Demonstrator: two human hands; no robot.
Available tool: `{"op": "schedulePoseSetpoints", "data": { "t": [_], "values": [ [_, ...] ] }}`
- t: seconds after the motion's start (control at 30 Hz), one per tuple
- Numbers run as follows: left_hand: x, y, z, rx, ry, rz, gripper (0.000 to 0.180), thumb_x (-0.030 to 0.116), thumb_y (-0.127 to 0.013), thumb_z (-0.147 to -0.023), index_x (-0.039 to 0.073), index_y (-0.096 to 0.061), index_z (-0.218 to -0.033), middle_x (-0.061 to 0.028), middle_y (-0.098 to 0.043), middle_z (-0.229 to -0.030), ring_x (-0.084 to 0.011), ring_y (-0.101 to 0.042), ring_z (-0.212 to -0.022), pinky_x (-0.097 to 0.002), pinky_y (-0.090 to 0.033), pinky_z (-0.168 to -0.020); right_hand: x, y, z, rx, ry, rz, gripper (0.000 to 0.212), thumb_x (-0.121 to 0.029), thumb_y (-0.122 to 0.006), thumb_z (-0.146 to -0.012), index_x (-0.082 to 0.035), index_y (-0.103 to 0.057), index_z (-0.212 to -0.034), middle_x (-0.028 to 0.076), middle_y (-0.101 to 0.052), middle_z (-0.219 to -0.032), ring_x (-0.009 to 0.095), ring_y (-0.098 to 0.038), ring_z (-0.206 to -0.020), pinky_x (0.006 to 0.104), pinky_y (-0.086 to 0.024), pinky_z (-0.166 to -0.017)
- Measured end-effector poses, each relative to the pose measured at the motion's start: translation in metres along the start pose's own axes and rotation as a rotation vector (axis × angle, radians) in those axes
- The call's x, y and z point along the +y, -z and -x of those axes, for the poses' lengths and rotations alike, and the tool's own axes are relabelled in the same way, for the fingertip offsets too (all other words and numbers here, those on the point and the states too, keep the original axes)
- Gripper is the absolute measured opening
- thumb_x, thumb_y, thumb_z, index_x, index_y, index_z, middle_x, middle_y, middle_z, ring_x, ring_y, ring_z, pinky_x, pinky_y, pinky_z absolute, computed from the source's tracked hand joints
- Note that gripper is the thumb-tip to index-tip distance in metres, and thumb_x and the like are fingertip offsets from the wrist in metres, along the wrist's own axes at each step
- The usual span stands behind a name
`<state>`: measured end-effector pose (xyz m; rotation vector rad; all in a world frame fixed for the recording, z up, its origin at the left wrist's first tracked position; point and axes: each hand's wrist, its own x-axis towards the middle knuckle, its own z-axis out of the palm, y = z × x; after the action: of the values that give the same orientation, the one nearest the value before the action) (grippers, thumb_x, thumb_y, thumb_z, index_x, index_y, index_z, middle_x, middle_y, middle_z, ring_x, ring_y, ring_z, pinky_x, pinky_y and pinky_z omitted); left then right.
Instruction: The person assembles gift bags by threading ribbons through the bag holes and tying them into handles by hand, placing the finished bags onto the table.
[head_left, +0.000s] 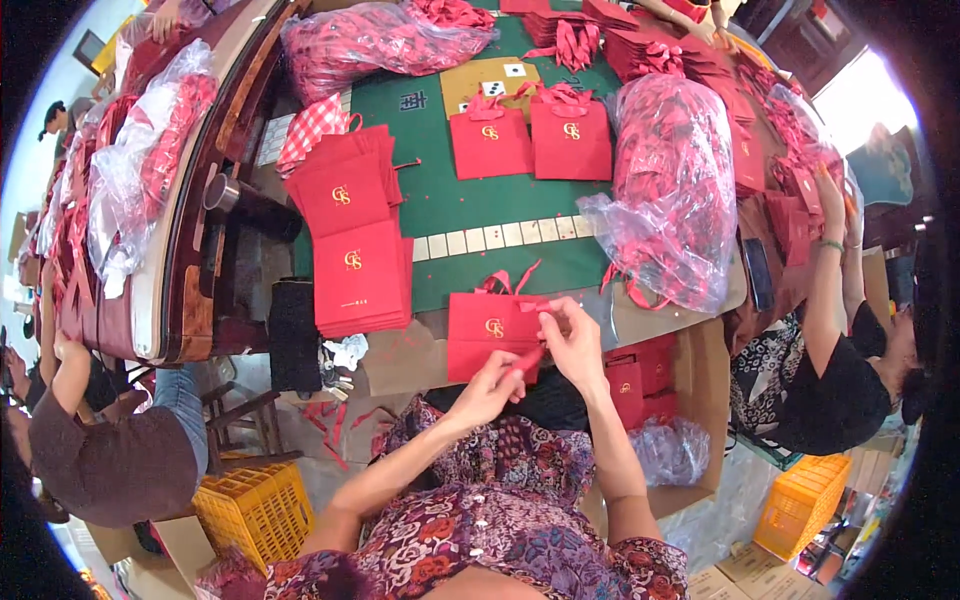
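A red paper gift bag (470, 318) with gold lettering lies at the table's near edge, right in front of me. Over its lower right part, my left hand (488, 388) is closed in a pinch on a red ribbon (530, 360). My right hand (570, 345) pinches the same ribbon close by, thumb and fingers together, near the bag's upper right corner. Another loop of red ribbon (500, 281) sticks up from the bag's top edge. The fingertips partly hide where the ribbon runs.
Left of the bag stand stacked red bags (362, 275); two more bags (490, 143) lie ahead. A clear plastic sack of red ribbons (672, 180) sits to the right. A dark cup (255, 207) is at the left. A cardboard box (705, 400) stands beside me; people work at both sides.
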<state>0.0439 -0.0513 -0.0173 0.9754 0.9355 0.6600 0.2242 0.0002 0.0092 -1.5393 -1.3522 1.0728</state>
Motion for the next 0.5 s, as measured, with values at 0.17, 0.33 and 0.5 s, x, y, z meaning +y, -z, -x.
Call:
{"op": "schedulePoseSetpoints", "data": {
  "t": [0.17,0.33,0.5],
  "values": [
    [0.024,0.025,0.008,0.197,-0.137,-0.392,0.016,0.015,-0.059,-0.100,0.002,-0.054,-0.107,-0.0083,-0.064,-0.082,-0.0131,-0.061,-0.070,-0.0297,-0.050,-0.066,0.004,0.005,0.004,0.065,0.139,0.249,0.013,-0.008,-0.063,-0.093,0.000,-0.061,-0.103,0.008,-0.068,-0.077,0.014,-0.066,-0.067,0.0303,-0.052,-0.060],
    [0.041,0.045,0.007,0.217,-0.093,-0.618,0.012,0.009,-0.062,-0.094,0.005,-0.069,-0.103,-0.0056,-0.061,-0.089,-0.0127,-0.058,-0.080,-0.0283,-0.046,-0.072,-0.012,0.001,0.009,0.154,0.179,0.416,0.024,-0.011,-0.070,-0.089,0.000,-0.059,-0.108,0.013,-0.061,-0.090,0.025,-0.065,-0.074,0.0353,-0.051,-0.060],
    [0.043,0.053,0.001,0.207,-0.224,-0.655,0.014,0.007,-0.061,-0.095,0.003,-0.067,-0.108,-0.0071,-0.067,-0.096,-0.0145,-0.064,-0.092,-0.0284,-0.050,-0.080,-0.038,-0.011,0.015,-0.094,0.415,0.342,0.044,-0.018,-0.082,-0.079,-0.004,-0.060,-0.115,0.016,-0.062,-0.111,0.034,-0.064,-0.097,0.0389,-0.053,-0.080]
  ]
}}
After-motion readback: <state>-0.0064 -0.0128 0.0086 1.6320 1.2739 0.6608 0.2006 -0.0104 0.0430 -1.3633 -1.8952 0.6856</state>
